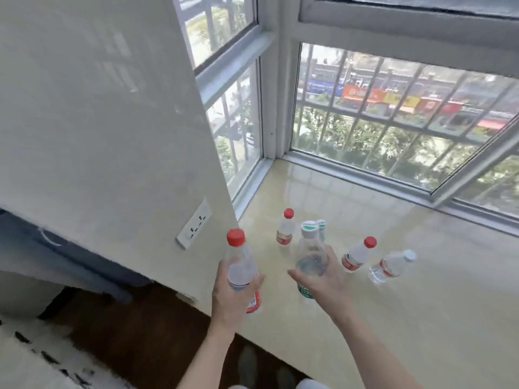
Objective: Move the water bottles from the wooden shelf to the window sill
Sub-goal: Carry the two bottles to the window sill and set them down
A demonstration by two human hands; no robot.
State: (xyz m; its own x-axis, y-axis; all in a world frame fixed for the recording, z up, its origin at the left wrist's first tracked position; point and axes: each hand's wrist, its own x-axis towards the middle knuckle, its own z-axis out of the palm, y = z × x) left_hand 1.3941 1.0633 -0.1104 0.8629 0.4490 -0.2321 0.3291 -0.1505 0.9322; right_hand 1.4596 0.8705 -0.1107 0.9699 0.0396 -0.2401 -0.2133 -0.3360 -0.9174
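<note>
Small bottle (321, 223) half-hidden behind right-hand bottle (310, 256)

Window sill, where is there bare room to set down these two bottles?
Bare: the wide window sill right of the white-capped bottle, and the corner between the far red-capped bottle and the window frame. Crowded: the left end, where four bottles cluster.

Bright daylight through window (393, 116); soft blur, wide-angle bending.

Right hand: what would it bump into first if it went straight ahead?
Probably the far red-capped bottle on the sill: the right hand points toward it. Depth is unclear; the small green-capped bottle beside it may come first.
</note>
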